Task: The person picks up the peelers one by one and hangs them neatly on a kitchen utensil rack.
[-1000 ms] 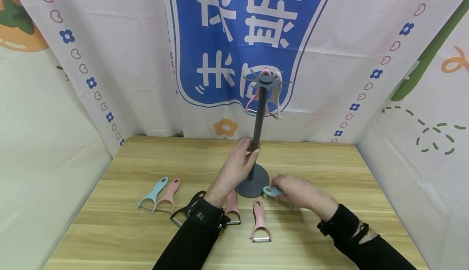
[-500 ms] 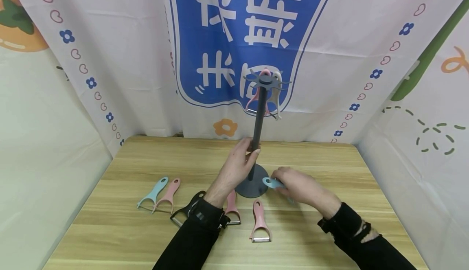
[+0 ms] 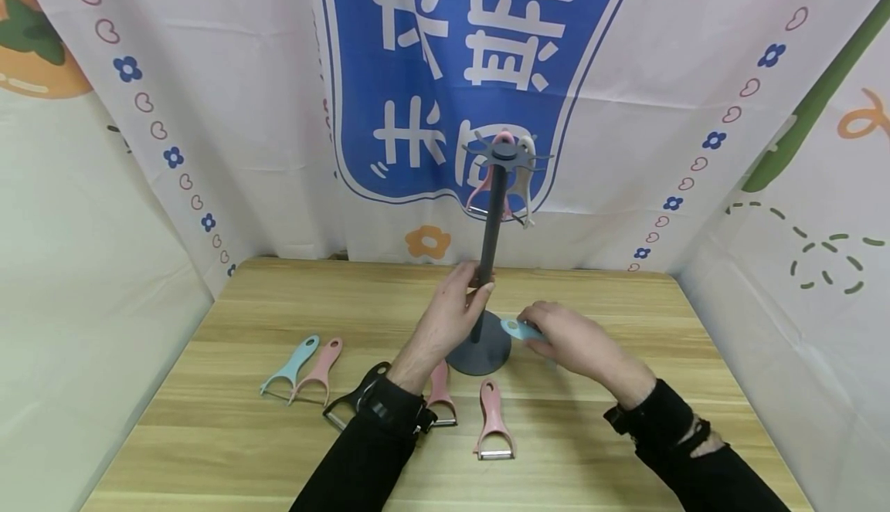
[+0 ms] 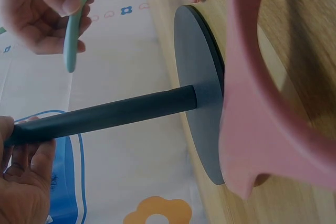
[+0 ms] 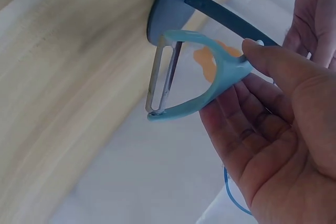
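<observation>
A dark grey stand with a round base (image 3: pixel 480 354) and a hooked top (image 3: pixel 505 154) stands upright on the table. My left hand (image 3: pixel 452 307) holds its post (image 4: pixel 105 114) low down, fingers and thumb around it. To the right of the post, my right hand (image 3: pixel 573 342) pinches a light blue peeler (image 5: pixel 223 72) between thumb and fingers, raised off the table. In the right wrist view its blade end points away from the palm. A pink peeler and a pale grey peeler (image 3: pixel 521 180) hang from the hooks at the top.
Several peelers lie on the wooden table (image 3: pixel 229 435): a light blue one (image 3: pixel 300 356), a pink one (image 3: pixel 325 365) beside it, a black one (image 3: pixel 361 388) partly under the left sleeve, and two pink ones near the base. A printed cloth (image 3: pixel 264 149) hangs behind.
My right hand has lifted the light blue peeler from the table and moved it slightly away from me, beside the stand. My left hand stays on the post.
</observation>
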Available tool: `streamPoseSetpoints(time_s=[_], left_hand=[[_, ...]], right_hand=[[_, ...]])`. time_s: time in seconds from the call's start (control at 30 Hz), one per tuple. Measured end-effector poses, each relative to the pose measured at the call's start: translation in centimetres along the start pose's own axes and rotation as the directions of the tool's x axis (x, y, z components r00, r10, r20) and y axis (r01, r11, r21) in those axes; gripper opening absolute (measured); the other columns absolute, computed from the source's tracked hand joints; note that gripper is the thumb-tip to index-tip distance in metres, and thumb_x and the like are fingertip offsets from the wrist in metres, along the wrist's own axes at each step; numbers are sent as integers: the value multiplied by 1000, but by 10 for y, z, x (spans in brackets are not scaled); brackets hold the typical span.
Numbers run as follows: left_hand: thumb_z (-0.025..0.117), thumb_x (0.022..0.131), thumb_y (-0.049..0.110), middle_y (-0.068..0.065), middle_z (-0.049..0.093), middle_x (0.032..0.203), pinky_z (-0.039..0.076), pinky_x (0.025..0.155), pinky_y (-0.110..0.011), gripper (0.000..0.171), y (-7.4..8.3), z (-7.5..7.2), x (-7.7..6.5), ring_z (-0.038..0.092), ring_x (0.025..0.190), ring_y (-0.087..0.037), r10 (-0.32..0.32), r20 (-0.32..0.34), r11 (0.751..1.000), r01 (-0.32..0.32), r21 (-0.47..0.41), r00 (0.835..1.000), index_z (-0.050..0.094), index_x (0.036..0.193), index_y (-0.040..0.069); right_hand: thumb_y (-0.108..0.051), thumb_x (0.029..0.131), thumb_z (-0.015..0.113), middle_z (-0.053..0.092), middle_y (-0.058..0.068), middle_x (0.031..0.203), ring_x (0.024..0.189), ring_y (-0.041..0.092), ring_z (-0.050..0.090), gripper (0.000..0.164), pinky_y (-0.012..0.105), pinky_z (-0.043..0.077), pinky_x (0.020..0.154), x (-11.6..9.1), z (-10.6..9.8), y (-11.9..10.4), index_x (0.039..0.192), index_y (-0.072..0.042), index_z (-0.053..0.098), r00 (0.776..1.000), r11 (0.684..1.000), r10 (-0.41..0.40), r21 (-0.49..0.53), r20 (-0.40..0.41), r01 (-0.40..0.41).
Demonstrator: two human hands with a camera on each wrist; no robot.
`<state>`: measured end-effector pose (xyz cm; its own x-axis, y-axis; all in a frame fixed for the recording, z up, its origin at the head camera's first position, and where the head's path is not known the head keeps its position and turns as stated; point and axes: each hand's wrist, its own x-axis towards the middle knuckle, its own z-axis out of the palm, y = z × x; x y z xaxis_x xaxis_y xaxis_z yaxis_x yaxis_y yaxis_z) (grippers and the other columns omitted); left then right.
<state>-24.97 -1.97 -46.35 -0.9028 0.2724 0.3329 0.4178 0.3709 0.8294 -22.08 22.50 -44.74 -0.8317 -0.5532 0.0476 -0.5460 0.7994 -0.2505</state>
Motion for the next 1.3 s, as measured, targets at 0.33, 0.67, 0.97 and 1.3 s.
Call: streamPoseSetpoints(time_s=[0.33,0.67,0.97,1.3], left_hand=[[65,123,17,-18,73,141,71,116,-48,28,0,0,1,78,136,-35,-9,5,1000,9,-14,1000,68,147,3],[65,123,17,-18,72,141,70,118,-52,28,0,1,0,77,137,-36,-25,12,1000,25,-16,1000,68,147,3],[65,123,17,-17,72,140,71,117,-50,27,1,0,0,77,137,-36,-18,12,1000,18,-13,1000,68,146,4],[66,122,18,-17,73,141,71,117,-51,27,1,0,1,77,138,-36,-17,11,1000,17,-11,1000,69,146,5]], right_hand=[[-10,107,88,83,11,119,104,20,80,31,42,75,91,-1,-18,2,134,1,79,998,1000,7,20,-66,-5],[-10,107,87,84,14,122,108,26,83,35,47,76,94,-1,-31,4,138,2,77,991,999,32,43,-132,-26],[-11,110,84,82,16,126,111,29,83,38,51,76,95,-2,-40,2,144,1,74,974,998,46,61,-220,-33],[-10,110,84,80,17,127,112,32,82,39,52,75,98,0,-48,0,147,1,72,933,997,30,77,-359,-3]])
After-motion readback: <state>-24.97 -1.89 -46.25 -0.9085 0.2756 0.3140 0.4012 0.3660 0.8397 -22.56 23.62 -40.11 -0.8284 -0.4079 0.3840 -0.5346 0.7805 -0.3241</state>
